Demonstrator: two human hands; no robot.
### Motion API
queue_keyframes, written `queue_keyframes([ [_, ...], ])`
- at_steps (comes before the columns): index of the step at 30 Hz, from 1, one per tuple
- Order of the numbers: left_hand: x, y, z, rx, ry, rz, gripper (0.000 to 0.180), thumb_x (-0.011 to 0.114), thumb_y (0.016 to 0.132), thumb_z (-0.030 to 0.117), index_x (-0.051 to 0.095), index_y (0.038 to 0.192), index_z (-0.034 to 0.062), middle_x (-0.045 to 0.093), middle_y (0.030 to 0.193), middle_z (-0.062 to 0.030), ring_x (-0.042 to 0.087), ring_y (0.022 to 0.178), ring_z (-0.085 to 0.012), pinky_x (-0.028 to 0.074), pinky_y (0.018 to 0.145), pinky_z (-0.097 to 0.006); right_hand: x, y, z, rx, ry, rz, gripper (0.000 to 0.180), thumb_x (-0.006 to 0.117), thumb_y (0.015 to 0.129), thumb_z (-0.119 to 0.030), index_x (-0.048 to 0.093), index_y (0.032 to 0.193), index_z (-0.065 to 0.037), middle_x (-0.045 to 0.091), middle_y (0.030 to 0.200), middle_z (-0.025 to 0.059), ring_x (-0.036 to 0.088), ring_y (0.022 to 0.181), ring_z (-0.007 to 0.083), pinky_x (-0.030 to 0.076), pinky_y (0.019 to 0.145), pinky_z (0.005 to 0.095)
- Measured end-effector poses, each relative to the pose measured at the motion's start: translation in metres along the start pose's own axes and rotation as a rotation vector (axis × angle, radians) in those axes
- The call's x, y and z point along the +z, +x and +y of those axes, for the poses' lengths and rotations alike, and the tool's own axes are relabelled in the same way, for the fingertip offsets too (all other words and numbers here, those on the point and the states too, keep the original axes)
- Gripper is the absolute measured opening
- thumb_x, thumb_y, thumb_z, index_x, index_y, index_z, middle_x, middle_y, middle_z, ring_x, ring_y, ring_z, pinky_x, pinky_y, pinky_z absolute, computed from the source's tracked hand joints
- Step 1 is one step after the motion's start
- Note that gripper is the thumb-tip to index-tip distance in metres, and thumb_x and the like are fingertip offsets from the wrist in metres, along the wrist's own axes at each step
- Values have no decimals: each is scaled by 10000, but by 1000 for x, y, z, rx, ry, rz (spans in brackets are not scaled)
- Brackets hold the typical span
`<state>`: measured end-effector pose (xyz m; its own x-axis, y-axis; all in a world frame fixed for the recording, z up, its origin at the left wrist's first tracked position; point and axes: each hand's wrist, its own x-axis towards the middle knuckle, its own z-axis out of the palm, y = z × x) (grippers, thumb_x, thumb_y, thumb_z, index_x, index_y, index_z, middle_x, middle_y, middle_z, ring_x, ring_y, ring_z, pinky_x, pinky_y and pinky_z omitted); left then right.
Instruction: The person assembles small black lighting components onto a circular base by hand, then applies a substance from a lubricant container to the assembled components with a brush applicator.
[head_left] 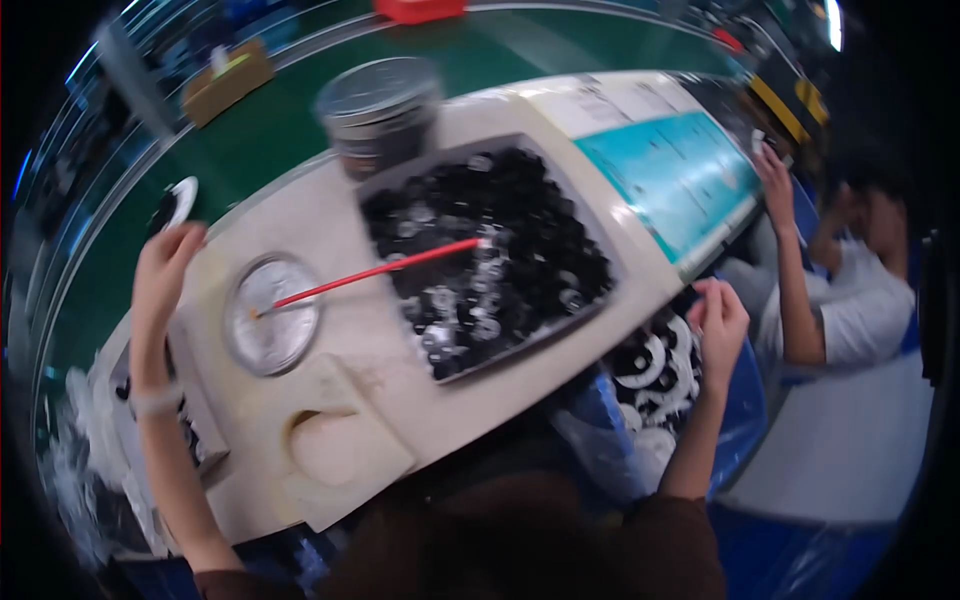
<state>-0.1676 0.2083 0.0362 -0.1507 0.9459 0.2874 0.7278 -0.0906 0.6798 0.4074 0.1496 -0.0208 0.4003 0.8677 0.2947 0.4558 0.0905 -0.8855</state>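
Observation:
At the table's far left, my left hand [170, 265] is raised with its fingers closed on a round black-and-white part [178, 205], blurred by motion. My right hand [722, 322] hovers above a blue bin [745, 440] lined with clear plastic, its fingers pinched together; what they hold, if anything, does not show. White rings and discs [645, 362] lie in that bin among black pieces. A thin red stick [380, 268] reaches from a round clear dish [275, 312] over to a grey tray [525, 357] full of small black and clear round pieces.
A lidded grey tub [380, 110] stands behind the tray. Nearest me lies a cream block [370, 455] with a round hollow. An open box [205, 420] sits under my left forearm. A turquoise sheet [675, 180] covers the right end. Another person [840, 300] sits at the right.

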Motion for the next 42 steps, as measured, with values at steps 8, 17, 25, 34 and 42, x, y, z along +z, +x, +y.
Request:
queue_keyframes([
  [8, 43, -186, 121, -22, 169, -362, 62, 557, 812, 60, 573, 811, -1, 533, 674, -95, 498, 629, -162, 381, 623, -286, -55, -8, 160, 343, -927, -90, 303, 453, 828, -219, 618, 855, 34, 612, 814, 257, 611, 801, 373, 463, 739, 435],
  [17, 67, -207, 115, 212, 270, -164, 92, 532, 794, 33, 526, 704, 14, 482, 626, -91, 431, 583, -241, 317, 651, -321, -36, -58, 331, 634, -620, -61, 407, 464, 756, -181, 512, 1007, 136, 542, 1024, 340, 518, 1024, 434, 422, 879, 442],
  [25, 67, -212, 112, 202, 276, -129, 123, 534, 801, 64, 537, 682, 36, 495, 614, -80, 443, 597, -235, 314, 651, -318, -8, -69, 302, 995, -191, 382, 865, 604, 750, -514, 277, 1244, 116, 323, 1320, 286, 360, 1213, 392, 328, 990, 433],
  [34, 65, -216, 109, 181, 228, -99, 124, 542, 796, 67, 541, 676, 35, 483, 596, -78, 432, 580, -232, 313, 639, -319, -3, -82, 352, 964, -80, 43, 331, 484, 873, -354, 553, 927, -34, 557, 782, 99, 523, 733, 239, 401, 607, 363],
  [42, 64, -210, 116, 231, 200, -92, 129, 578, 779, 71, 541, 659, 40, 479, 576, -73, 451, 555, -227, 313, 614, -323, -69, -65, 298, 958, 165, -92, 268, 493, 890, -334, 523, 724, -127, 426, 529, -22, 347, 377, 91, 231, 336, 231],
])
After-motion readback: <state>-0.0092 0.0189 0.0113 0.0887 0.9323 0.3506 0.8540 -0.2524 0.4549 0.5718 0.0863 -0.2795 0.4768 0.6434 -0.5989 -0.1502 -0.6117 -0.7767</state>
